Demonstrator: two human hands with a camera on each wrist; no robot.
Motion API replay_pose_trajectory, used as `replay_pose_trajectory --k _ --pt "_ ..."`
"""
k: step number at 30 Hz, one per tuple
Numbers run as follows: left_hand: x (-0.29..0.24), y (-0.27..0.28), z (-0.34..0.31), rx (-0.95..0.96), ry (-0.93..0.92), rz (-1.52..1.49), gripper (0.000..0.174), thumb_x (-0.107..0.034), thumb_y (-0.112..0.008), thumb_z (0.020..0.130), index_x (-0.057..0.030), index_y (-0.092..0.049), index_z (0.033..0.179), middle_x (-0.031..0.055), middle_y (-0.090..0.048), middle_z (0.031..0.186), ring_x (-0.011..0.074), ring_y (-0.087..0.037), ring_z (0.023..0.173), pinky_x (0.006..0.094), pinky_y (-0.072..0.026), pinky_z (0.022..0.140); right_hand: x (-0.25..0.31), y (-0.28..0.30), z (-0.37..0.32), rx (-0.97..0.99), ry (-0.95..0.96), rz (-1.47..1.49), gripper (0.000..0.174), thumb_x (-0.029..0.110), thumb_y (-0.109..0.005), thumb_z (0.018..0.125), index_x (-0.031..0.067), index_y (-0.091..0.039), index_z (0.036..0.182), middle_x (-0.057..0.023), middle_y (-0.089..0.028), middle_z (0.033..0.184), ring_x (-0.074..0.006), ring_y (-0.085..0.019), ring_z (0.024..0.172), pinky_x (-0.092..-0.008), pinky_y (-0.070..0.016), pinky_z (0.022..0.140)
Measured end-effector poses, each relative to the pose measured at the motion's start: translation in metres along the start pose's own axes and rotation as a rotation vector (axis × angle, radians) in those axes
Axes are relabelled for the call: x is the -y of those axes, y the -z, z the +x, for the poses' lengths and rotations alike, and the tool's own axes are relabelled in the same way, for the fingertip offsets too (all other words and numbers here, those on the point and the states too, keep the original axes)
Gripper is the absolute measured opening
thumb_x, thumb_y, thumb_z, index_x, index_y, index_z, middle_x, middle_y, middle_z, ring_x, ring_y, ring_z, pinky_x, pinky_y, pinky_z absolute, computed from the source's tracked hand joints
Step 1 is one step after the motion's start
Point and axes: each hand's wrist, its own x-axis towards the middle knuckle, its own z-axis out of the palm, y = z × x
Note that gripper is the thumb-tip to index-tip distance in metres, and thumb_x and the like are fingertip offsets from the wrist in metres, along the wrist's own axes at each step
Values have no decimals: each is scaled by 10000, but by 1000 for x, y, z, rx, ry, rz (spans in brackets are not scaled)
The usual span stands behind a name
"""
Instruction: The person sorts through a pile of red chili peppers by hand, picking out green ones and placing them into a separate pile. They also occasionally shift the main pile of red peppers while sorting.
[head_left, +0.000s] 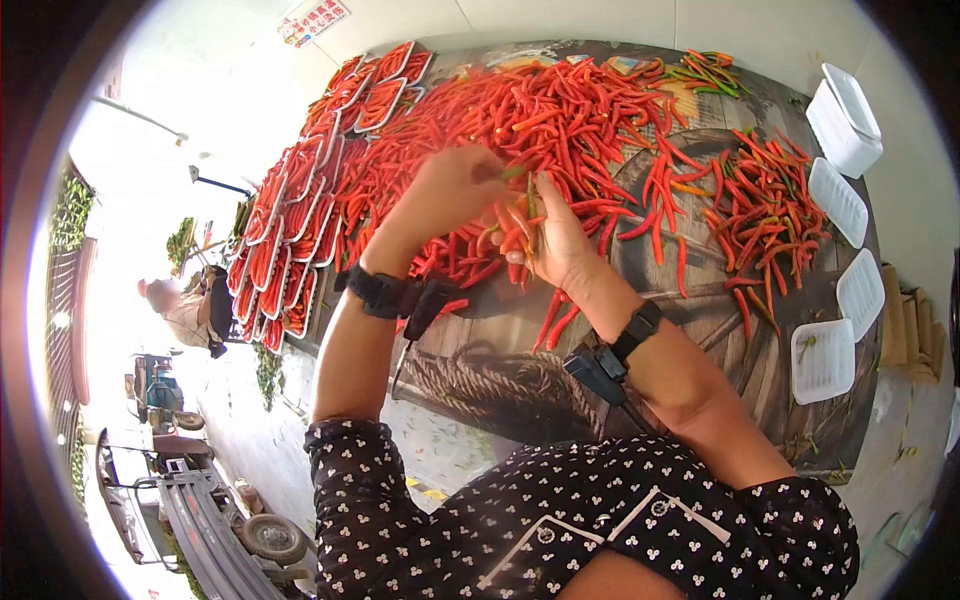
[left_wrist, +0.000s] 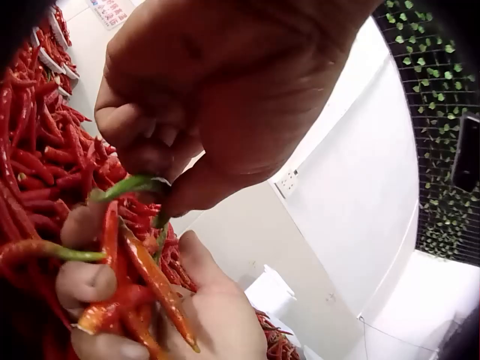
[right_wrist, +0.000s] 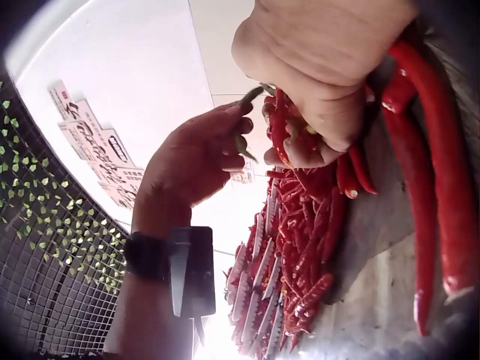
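Observation:
Over the table, my left hand [head_left: 448,195] pinches a curved green stem [left_wrist: 131,185] between thumb and fingers; another green piece shows at the same fingers in the right wrist view. My right hand [head_left: 562,240] is palm up just beside it, fingers curled round several red chili peppers [left_wrist: 154,277]. Some of these are orange-red, and one has a long green stalk [left_wrist: 79,254]. The two hands nearly meet, with the left fingertips at the stem ends of the held peppers. Below and behind them spreads a large heap of red chili peppers [head_left: 540,115].
Filled white trays of peppers [head_left: 290,190] are stacked at the table's left. A smaller pepper pile [head_left: 765,205] lies to the right, near white trays [head_left: 823,362] and a tray stack [head_left: 845,120]. Green peppers [head_left: 708,75] lie at the back. A person [head_left: 190,310] sits beyond the left side.

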Motion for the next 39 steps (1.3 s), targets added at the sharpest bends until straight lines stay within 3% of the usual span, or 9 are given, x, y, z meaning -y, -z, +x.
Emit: replay_pose_trajectory --k 5,7,12,19,21,26,28,31,39 --pt "-5 -17 17 200 -101 25 211 -136 -590 724 26 -599 860 75 -616 703 138 -575 631 278 -467 582 0 -3 -2 -10 32 -137 648 681 -312 792 124 -494 1069 -22 -534 808 -192 -580 697 -247 -375 462" --pt "-12 -18 21 315 85 11 219 -148 -591 723 23 -605 859 81 -619 712 139 -579 649 271 -467 609 -1 2 0 4 22 -127 660 694 -305 783 129 -499 1064 -29 -542 812 -195 -577 708 -245 -374 466" --pt "-8 -10 33 263 -77 -76 192 -150 -589 750 7 -611 859 50 -614 724 116 -562 652 252 -450 618 -2 7 3 46 32 -62 684 718 -309 762 129 -513 1041 -60 -566 811 -212 -576 698 -246 -375 465" --pt "-48 10 73 206 -40 -118 218 -229 -581 797 -14 -612 818 -25 -542 637 64 -452 526 221 -364 476 -4 7 5 -18 -26 59 508 570 -491 786 102 -528 979 -89 -579 770 -225 -575 660 -245 -367 441" --pt "-60 4 107 213 -224 176 254 -269 -579 794 -18 -616 801 -7 -550 625 82 -473 526 225 -380 481 -4 4 2 -61 -30 68 462 544 -494 800 114 -511 969 -91 -581 786 -215 -572 656 -246 -363 439" --pt "-88 -17 206 147 -246 -123 263 -268 -560 795 -17 -615 853 58 -596 744 111 -551 644 248 -447 576 1 -3 -1 -89 -30 15 387 512 -429 849 138 -511 909 -48 -567 707 -174 -568 595 -269 -365 446" --pt "-82 -24 227 16 -219 -553 275 -239 -555 804 -10 -593 951 77 -594 919 146 -588 772 258 -476 677 0 -2 -1 -143 -49 -24 390 503 -420 858 129 -524 894 -48 -576 713 -167 -564 587 -265 -363 444" --pt "-63 -1 202 -39 -279 -653 311 -206 -557 813 0 -560 1045 81 -558 1043 189 -593 864 272 -483 740 1 -2 -3 -96 -42 7 361 493 -494 826 154 -515 949 -27 -558 756 -180 -571 627 -223 -319 434" --pt "30 80 21 -387 24 -81 321 -237 -546 831 -7 -589 1050 63 -614 886 133 -556 819 257 -451 725 2 -2 1 -46 -25 -57 297 296 -537 846 61 -498 1023 -35 -537 727 -120 -529 582 -191 -373 404"
